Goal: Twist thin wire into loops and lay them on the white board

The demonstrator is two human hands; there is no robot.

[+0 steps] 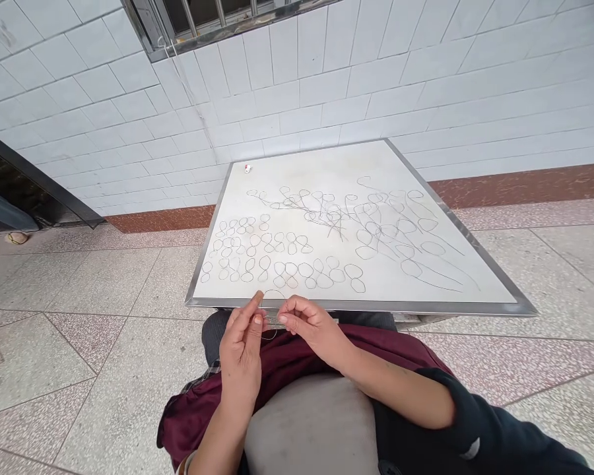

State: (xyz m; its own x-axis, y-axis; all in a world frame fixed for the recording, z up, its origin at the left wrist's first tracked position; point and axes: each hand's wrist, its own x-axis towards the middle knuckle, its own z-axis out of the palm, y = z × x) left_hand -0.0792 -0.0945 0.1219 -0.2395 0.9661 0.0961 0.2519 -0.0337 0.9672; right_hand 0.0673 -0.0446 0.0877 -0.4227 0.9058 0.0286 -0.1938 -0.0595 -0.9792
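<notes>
Just past the table's front edge, a thin looped wire (pixel 276 291) is held between both hands. My left hand (pixel 242 343) has its fingers closed on the wire's left side. My right hand (pixel 313 328) pinches its right side between thumb and forefinger. Beyond them, wire pieces bent into figure-eight shapes (pixel 311 270) lie in rows on the white table (pixel 307 165). Longer wires with a loop at one end (pixel 410 267) lie spread over the table's middle and right side, some overlapping.
A small white and red item (pixel 248 169) sits at the table's far left corner. Behind the table stands a white tiled wall (pixel 327 99) with a barred window (pixel 218 13). Maroon cloth (pixel 386 349) covers the lap below the table edge.
</notes>
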